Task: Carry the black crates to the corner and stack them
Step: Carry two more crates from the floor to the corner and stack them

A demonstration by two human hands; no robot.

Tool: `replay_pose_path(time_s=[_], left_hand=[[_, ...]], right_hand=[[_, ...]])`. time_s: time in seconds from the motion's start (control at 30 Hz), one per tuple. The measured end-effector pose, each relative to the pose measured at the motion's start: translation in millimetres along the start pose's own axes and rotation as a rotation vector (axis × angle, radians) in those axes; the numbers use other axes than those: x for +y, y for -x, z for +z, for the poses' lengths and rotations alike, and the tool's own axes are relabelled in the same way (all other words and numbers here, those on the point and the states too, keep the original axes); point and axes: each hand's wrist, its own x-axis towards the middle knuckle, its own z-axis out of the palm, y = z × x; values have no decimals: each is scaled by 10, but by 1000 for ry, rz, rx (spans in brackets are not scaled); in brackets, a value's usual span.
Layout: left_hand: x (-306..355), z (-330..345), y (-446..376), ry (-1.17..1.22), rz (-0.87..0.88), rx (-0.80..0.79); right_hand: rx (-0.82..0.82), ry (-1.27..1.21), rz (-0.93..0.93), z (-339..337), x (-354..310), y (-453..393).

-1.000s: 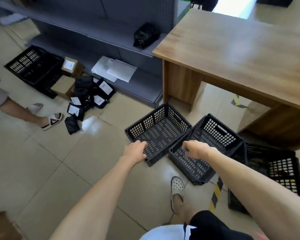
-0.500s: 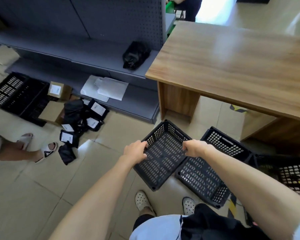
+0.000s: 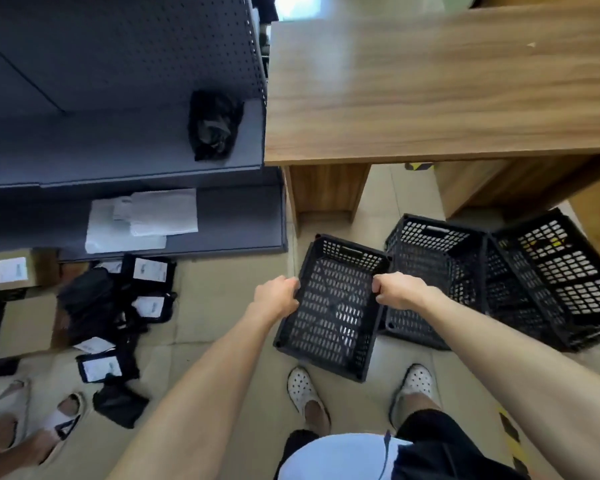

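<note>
The left hand [image 3: 277, 296] and right hand [image 3: 397, 291] each have fingers curled tight over the long rims of a black crate [image 3: 333, 306], held at the frame's centre above the tiled floor [image 3: 215, 327]. Two more black crates [image 3: 433, 271] lie tilted at right, below the wooden surface [image 3: 430, 91].

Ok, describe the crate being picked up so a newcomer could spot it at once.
Start at the wooden desk and look down to the floor in front of its left leg, where black crates sit in a row. The held crate is the leftmost, nearest the grey shelving. Unlike its neighbours, it has the left hand and right hand gripping its two long rims.
</note>
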Motion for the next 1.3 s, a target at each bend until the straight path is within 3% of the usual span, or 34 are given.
replay_pose_path(time_s=[0.2, 0.5, 0.7, 0.93, 1.1, 1.3], left_hand=[[-221, 179, -250, -18, 75, -60], [-370, 728, -866, 32, 57, -161], [-439, 1315, -1457, 100, 44, -238], [-444, 2095, -2374, 276, -15, -195], [-499, 2566, -2862, 320, -52, -157], [-653, 2928, -3360, 415, -82, -79]], right_hand=[[5, -180, 37, 436, -321, -26], [-104, -276, 182, 1306, 133, -290], [-14, -435, 254, 1744, 341, -878], [-162, -538, 347, 2443, 655, -1760], [-71, -744, 406, 2683, 816, -2346], [68, -821, 519, 2898, 959, -2921]])
